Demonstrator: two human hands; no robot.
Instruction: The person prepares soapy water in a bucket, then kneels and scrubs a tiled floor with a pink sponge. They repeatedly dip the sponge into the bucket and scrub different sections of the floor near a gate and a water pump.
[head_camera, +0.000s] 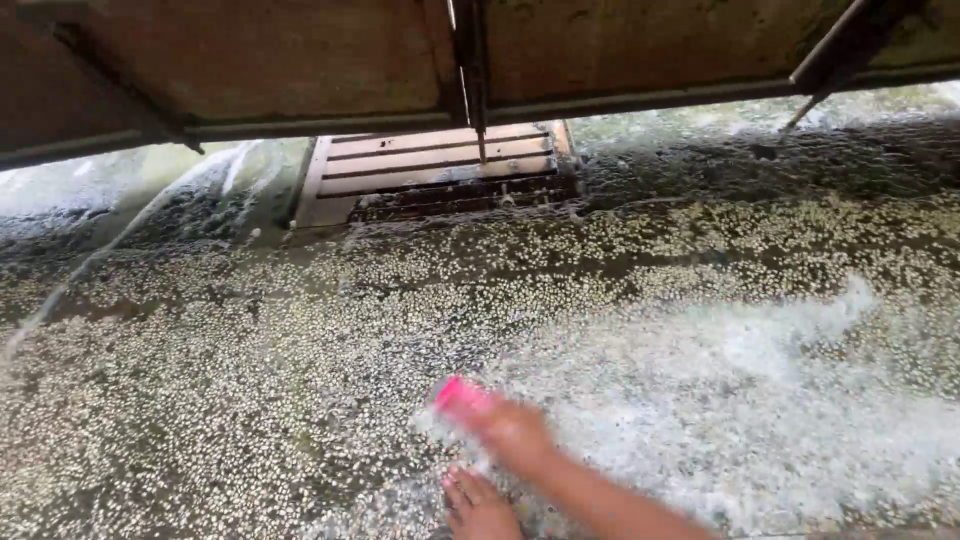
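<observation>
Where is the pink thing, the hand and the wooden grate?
pink thing (460, 395), head view, middle of its blurred pink end
hand (515, 432), head view, back of the hand
wooden grate (435, 165), head view, one of its pale slats

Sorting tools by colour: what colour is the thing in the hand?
Bright pink object, blurred, in the right hand; head view.
</observation>
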